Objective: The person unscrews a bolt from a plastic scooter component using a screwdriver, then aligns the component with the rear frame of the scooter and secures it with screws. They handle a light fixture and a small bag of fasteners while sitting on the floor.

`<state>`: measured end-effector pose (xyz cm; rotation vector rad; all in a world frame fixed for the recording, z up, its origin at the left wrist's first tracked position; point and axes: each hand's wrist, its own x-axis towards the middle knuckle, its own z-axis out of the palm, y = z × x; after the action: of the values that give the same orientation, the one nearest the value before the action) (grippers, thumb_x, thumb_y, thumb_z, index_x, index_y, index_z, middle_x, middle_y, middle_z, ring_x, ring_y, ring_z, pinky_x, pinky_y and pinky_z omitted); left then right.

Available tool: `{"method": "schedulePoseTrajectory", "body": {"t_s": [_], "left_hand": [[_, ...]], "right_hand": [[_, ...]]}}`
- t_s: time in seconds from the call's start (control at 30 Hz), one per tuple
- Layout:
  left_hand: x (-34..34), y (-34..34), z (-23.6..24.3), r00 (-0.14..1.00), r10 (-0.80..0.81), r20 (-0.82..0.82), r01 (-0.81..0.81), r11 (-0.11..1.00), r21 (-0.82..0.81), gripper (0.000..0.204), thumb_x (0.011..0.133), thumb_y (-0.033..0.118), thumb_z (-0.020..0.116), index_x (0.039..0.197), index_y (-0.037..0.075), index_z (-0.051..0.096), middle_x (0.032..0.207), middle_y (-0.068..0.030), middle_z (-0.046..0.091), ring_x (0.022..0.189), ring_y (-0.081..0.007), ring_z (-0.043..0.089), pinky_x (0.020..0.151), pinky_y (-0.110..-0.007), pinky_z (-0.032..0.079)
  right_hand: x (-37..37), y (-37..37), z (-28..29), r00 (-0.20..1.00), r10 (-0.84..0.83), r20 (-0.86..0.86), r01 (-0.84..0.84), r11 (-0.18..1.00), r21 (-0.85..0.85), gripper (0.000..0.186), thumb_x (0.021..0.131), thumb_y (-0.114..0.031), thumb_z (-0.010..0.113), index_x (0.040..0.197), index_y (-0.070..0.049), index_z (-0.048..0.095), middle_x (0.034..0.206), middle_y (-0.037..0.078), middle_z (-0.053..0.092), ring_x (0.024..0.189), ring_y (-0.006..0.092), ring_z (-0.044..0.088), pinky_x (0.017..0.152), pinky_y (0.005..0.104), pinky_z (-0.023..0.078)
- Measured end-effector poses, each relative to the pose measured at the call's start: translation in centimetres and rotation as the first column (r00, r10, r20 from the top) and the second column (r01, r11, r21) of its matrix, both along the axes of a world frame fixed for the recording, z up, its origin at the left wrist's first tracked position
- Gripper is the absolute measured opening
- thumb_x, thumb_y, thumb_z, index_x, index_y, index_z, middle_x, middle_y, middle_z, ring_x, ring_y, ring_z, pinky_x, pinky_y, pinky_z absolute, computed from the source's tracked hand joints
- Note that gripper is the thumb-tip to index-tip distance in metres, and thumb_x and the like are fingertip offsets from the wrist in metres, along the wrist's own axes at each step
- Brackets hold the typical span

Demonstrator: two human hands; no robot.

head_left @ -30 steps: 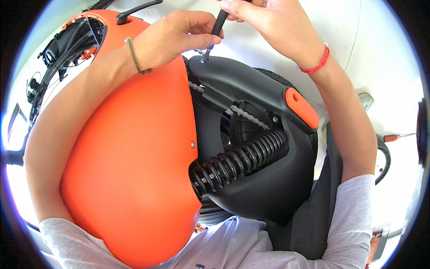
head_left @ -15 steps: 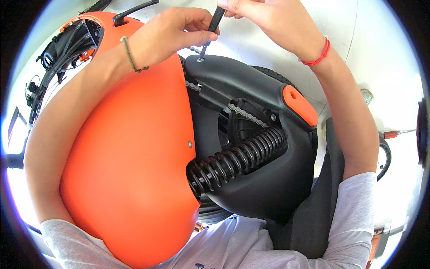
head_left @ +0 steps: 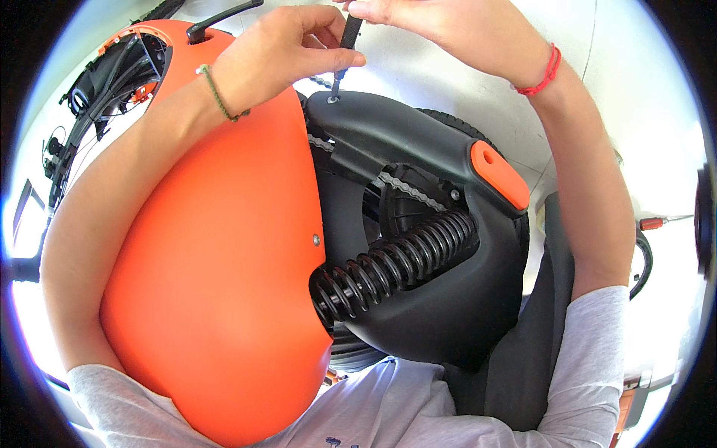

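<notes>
- The left hand [head_left: 280, 52], upper middle of the frame, pinches the black screwdriver [head_left: 345, 48] with thumb and fingers closed around its shaft.
- The right hand [head_left: 441, 26], at the top edge, is clamped on the screwdriver's upper end.
- The screwdriver stands nearly upright, its tip on a screw [head_left: 331, 98] in the black cover [head_left: 396, 138].
- An orange shell [head_left: 216, 284] fills the left of the frame.
- A black coil spring [head_left: 392, 261] lies at centre, beside a chain [head_left: 407, 190].
</notes>
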<state>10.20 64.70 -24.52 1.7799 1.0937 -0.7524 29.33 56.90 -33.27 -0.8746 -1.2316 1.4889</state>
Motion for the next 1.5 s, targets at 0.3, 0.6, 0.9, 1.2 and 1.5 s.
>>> {"method": "schedulePoseTrajectory", "body": {"t_s": [0.3,0.6,0.9,1.2,1.5], "left_hand": [[-0.2,0.4,-0.2,0.998,0.017,-0.055,-0.019,0.999,-0.040,0.017,0.089,0.013,0.071,0.090,-0.001,0.063,0.087,-0.0029,0.067,0.082,-0.0069,0.063,0.075,-0.023,0.052],[-0.8,0.9,-0.4,0.999,0.025,0.025,-0.022,0.993,-0.113,0.019,0.093,0.011,0.066,0.107,-0.002,0.064,0.101,-0.0060,0.069,0.094,-0.0105,0.064,0.087,-0.026,0.051],[0.0,-0.7,-0.3,1.000,0.019,-0.011,-0.020,0.977,-0.211,0.021,0.094,0.013,0.065,0.109,-0.003,0.063,0.097,-0.0048,0.068,0.092,-0.0099,0.063,0.085,-0.026,0.051],[1.4,-0.8,-0.2,0.991,-0.109,-0.080,0.086,0.965,-0.247,0.023,0.099,0.014,0.057,0.111,-0.005,0.062,0.105,-0.0075,0.068,0.092,-0.0107,0.063,0.087,-0.025,0.050],[-0.1,-0.2,-1.2,0.995,0.088,0.053,-0.080,0.989,-0.127,0.026,0.099,0.019,0.059,0.115,-0.001,0.060,0.104,-0.0066,0.068,0.098,-0.0127,0.065,0.085,-0.027,0.053]], "right_hand": [[0.7,0.7,-0.8,0.915,-0.090,0.394,-0.042,0.949,0.313,0.028,0.094,-0.019,0.054,0.105,0.001,0.070,0.086,0.017,0.069,0.075,0.0308,0.065,0.074,0.0364,0.053],[-1.0,0.8,0.7,0.903,-0.138,0.407,0.008,0.953,0.304,0.023,0.090,-0.019,0.058,0.090,0.002,0.068,0.071,0.012,0.064,0.063,0.0229,0.061,0.059,0.0345,0.047],[-2.2,1.0,0.3,0.743,-0.507,0.436,0.031,0.677,0.735,0.024,0.086,-0.026,0.060,0.077,-0.005,0.068,0.069,0.012,0.064,0.060,0.0295,0.062,0.056,0.0386,0.050],[2.9,1.6,2.8,0.890,0.225,0.396,-0.335,0.913,0.234,0.034,0.091,-0.028,0.059,0.088,0.005,0.067,0.071,0.017,0.061,0.062,0.0308,0.058,0.064,0.0390,0.048],[1.1,2.1,2.0,0.659,0.101,0.745,-0.183,0.983,0.029,0.051,0.100,-0.039,0.044,0.088,0.003,0.070,0.077,0.024,0.066,0.071,0.0375,0.063,0.072,0.0457,0.052]]}}
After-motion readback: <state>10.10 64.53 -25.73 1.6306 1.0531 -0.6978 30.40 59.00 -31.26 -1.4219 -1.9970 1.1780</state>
